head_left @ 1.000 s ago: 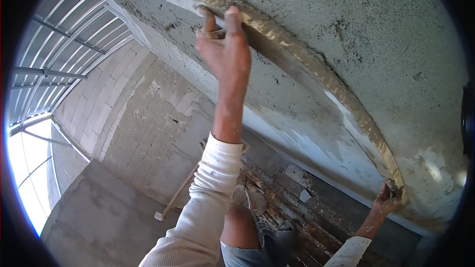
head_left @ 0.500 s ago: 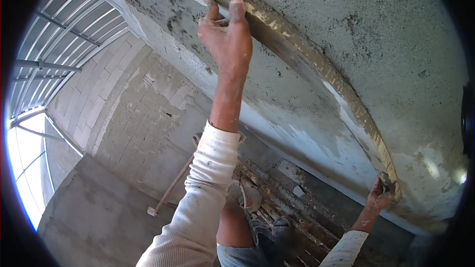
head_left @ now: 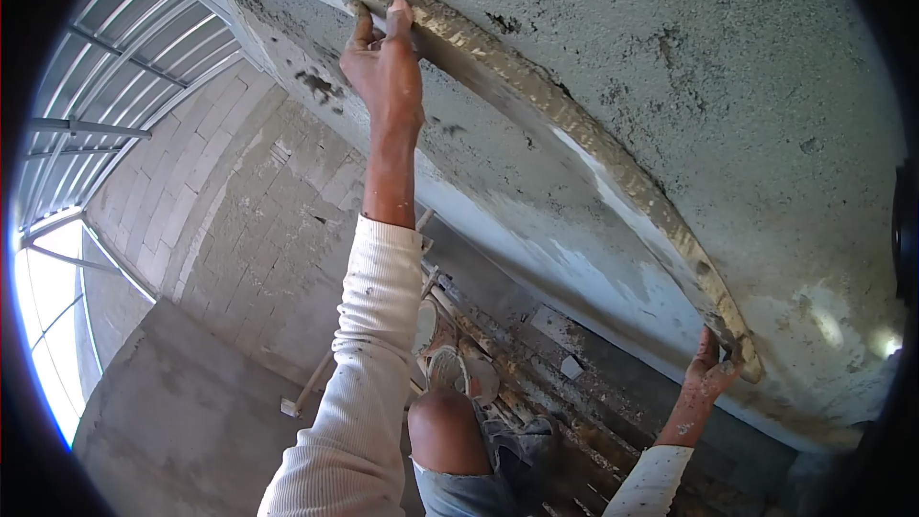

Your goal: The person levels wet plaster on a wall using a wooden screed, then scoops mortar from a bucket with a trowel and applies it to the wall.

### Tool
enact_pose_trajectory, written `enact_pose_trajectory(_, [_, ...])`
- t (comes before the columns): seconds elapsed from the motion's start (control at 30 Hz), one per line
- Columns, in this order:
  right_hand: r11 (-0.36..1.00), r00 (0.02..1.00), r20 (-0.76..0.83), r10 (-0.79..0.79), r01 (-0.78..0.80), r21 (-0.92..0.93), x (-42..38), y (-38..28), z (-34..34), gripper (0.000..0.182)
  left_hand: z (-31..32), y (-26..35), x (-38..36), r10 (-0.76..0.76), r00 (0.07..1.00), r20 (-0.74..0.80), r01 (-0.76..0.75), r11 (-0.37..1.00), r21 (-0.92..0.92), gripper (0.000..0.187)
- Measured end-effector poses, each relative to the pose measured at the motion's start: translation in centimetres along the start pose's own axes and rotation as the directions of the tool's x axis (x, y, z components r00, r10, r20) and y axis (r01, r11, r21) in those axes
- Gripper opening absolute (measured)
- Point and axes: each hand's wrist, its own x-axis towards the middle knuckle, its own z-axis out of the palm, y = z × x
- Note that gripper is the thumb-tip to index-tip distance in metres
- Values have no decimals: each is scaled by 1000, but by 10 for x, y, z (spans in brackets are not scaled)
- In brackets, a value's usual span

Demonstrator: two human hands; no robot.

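A long, mortar-crusted straightedge point(head_left: 593, 148) lies against the wet grey plaster wall point(head_left: 747, 67), looking curved through the lens. My left hand point(head_left: 385, 67) grips it toward its upper left end, thumb and fingers pinched on the edge. Near the lower right end, my right hand point(head_left: 708, 369) holds it from below, its fingers partly hidden by the bar. Plaster lies on both sides of the straightedge, rough and pitted in places.
Below are my bent knee point(head_left: 448, 431), a bucket point(head_left: 431, 325) and mortar-splashed planks point(head_left: 574, 421). A block wall point(head_left: 258, 230) stands at the left, with a metal roof point(head_left: 124, 38) above it. A wooden-handled tool point(head_left: 291, 408) leans low at the left.
Both hands and the straightedge have shifted left across the wall, the left hand more than the right. More of my knee and the bucket shows. Both hands keep their hold.
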Motion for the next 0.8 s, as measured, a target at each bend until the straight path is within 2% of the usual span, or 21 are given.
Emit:
enact_pose_trajectory(0.03, [1000,1000,-26,-8,8,6,0,1,-1,61,12,3,-10,27,997,-79,-28,1000,-8,51])
enact_pose_trajectory(0.1, [1000,999,-36,-8,9,11,-2,8,4,59,0,-4,2,54,998,15,-55,998,41,48])
enact_pose_trajectory(0.2, [999,995,82,50,-50,-4,-39,34,40,55,-32,-7,49,-67,996,56,65,998,27,62])
enact_pose_trajectory(0.27, [997,990,114,82,-81,-9,-72,57,71,51,-53,-27,86,-102,994,24,102,994,27,70])
enact_pose_trajectory(0.37, [985,983,78,164,-168,48,-82,63,85,46,-82,-56,116,-137,990,44,136,990,33,81])
enact_pose_trajectory(0.4, [986,971,183,156,-164,28,-74,65,73,45,-77,-52,112,-124,992,21,121,988,101,78])
enact_pose_trajectory(0.47, [986,970,189,150,-161,45,-75,63,64,48,-112,-89,157,-128,983,132,111,985,132,70])
enact_pose_trajectory(0.5, [981,959,249,137,-166,100,-76,65,50,51,-123,-99,182,-188,965,185,151,969,197,64])
enact_pose_trajectory(0.57, [985,985,113,131,-142,100,-67,56,33,50,-113,-114,181,-202,964,171,163,962,218,62])
enact_pose_trajectory(0.67, [994,999,-30,44,-40,106,-14,36,-1,52,-100,-119,158,-190,974,124,156,957,244,59])
enact_pose_trajectory(0.77, [991,993,72,91,-97,92,-5,34,-4,52,-88,-122,141,-194,976,103,163,954,251,56])
enact_pose_trajectory(0.8, [991,994,37,100,-103,88,-7,34,-2,50,-85,-121,137,-193,976,104,161,953,255,55])
